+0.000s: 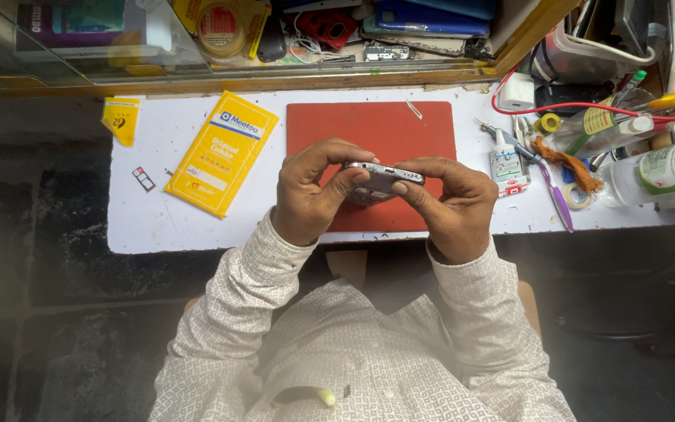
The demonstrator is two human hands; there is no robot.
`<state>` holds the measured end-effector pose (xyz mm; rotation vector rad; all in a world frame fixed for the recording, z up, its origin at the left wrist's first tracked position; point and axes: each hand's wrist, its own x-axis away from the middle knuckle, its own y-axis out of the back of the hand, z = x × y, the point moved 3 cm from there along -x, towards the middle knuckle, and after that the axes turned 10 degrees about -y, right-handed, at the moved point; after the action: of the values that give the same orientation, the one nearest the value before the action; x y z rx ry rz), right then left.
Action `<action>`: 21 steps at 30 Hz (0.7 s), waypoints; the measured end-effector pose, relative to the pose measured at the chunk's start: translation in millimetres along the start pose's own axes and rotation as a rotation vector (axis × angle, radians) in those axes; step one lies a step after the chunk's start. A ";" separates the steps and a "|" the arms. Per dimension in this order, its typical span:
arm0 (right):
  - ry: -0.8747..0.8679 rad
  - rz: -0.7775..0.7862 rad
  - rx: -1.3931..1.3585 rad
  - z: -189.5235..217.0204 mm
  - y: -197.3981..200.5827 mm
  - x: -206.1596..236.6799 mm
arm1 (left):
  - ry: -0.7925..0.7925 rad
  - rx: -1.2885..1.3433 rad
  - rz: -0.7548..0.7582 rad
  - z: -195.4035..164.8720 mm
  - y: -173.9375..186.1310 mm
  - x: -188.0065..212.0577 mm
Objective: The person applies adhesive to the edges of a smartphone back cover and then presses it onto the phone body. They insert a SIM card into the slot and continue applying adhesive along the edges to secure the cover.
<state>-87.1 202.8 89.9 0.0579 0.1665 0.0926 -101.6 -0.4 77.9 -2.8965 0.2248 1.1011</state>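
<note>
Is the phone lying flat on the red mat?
No, both hands, left and right, hold the phone above the red mat.

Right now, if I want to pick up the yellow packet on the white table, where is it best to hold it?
The yellow packet lies flat and tilted on the white table, left of the red mat. Probably pinch its lower short edge from the near side: that end is closest and nothing blocks it.

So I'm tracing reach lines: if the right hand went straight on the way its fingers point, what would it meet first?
Probably the left hand: the right hand points leftward along the phone that both grip.
</note>
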 end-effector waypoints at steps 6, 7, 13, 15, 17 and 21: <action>0.002 0.004 0.049 5.3 -3.4 2.6 | -0.018 0.044 0.008 3.5 5.6 2.1; 0.006 0.008 0.044 5.9 -4.0 2.7 | -0.007 0.054 0.009 4.3 6.3 2.8; 0.032 -0.005 0.070 7.1 -5.7 2.9 | -0.008 0.056 0.013 6.3 8.8 5.4; 0.041 -0.010 0.077 6.8 -5.8 2.8 | -0.012 0.051 0.020 7.0 9.0 5.3; 0.054 -0.015 0.096 6.8 -5.8 2.6 | -0.014 0.058 0.031 7.6 9.0 5.0; 0.076 -0.014 0.107 7.9 -6.4 1.8 | -0.054 0.005 0.051 7.1 9.4 3.5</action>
<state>-83.4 196.2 97.0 0.1602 0.2480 0.0721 -105.0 -9.5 70.5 -2.8678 0.3003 1.1832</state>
